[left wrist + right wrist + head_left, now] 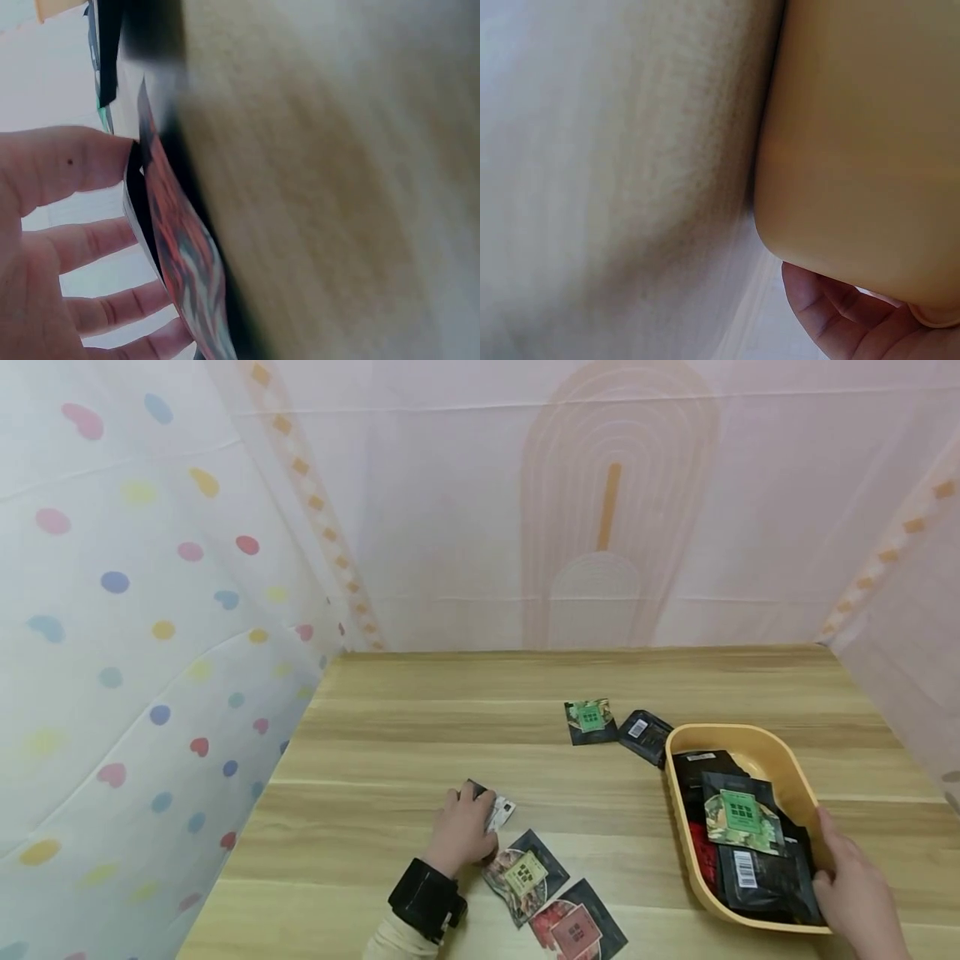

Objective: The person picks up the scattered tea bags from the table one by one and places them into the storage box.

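My left hand [461,831] holds a small flat packet [501,814] low over the table, most of it hidden under the fingers. In the left wrist view the thumb is at the top edge of the held packet, fingers spread along its pale side, with a red-patterned packet face [184,247] right against it. Just right of that hand lie a packet with a yellow label [527,873] and one with a red label [576,931]. My right hand [855,881] grips the right side of a yellow plastic basket [783,777], thumb over its rim.
Several dark packets fill the basket, a green-labelled packet [741,812] on top. Behind its left corner lie another green-labelled packet [591,720] and a black packet [645,735] with a barcode. A patterned cloth [450,527] hangs behind the wooden table [420,710].
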The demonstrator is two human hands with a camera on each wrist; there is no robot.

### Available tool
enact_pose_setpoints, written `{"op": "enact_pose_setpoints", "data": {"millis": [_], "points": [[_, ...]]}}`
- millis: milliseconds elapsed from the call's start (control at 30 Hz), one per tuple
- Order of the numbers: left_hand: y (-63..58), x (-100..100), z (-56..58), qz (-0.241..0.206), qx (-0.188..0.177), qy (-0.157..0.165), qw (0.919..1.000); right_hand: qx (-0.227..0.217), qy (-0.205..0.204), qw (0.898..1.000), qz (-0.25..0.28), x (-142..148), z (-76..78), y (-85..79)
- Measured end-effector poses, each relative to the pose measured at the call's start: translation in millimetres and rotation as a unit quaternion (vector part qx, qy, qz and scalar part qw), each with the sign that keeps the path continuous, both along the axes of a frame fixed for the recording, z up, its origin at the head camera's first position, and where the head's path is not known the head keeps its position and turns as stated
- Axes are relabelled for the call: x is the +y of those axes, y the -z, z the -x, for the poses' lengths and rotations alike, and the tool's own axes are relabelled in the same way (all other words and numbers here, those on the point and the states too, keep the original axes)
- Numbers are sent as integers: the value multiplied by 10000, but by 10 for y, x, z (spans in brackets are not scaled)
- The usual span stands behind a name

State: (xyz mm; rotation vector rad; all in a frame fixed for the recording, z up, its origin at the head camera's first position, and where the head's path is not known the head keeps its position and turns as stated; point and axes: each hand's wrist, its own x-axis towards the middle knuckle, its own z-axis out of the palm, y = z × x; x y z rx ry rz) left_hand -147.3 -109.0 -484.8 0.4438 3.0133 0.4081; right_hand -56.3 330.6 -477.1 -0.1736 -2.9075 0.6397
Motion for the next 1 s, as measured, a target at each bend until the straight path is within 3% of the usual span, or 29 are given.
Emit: {"op": "enact_pose_setpoints", "data": {"millis": [167,567,700,900,1000], "points": [[15,3,35,71,129,59,9999,77,3,10000,-36,11,-5,4],[-51,4,20,774,-49,239,9967,370,-60,9993,-35,12,-19,7],[-43,32,24,1114,193,395,9928,435,-68,9990,11,20,-28,16],[-7,53,62,1664,1029,641,9786,390,-50,9992,48,13,-19,22],[5,50,84,1560,1114,519,9801,258,-7,9997,42,-5,-13,17]]}}
